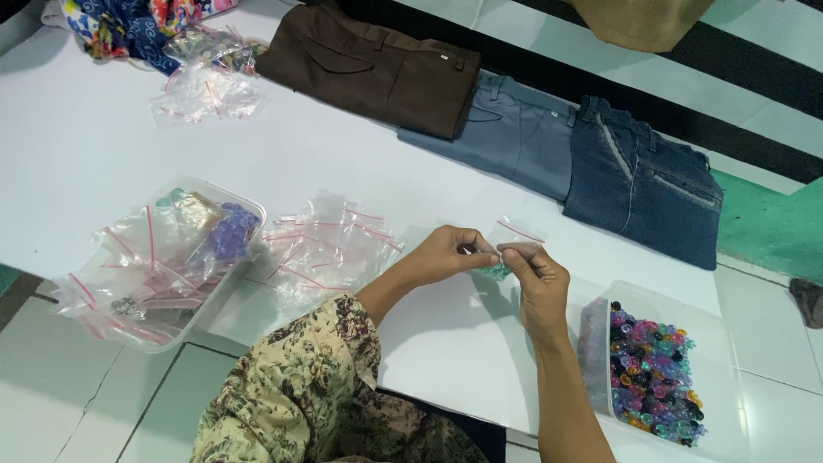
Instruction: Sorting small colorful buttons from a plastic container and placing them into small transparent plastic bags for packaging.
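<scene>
My left hand point(446, 253) and my right hand point(536, 274) meet over the white table point(77, 146), both pinching a small clear zip bag point(513, 238) with a red seal strip. Teal beads point(495, 271) hang in the bag's lower part between my fingers. A clear plastic tub point(729, 360) full of mixed coloured beads point(653, 375) stands just right of my right wrist. A loose pile of empty clear zip bags point(321, 249) lies left of my left hand.
A second clear tub point(244, 206) at the left holds filled zip bags. Folded brown point(369, 69), grey-blue point(514, 129) and dark denim trousers point(643, 180) lie in a row along the far side. More small bags point(206, 94) and patterned cloth point(129, 26) sit at the far left.
</scene>
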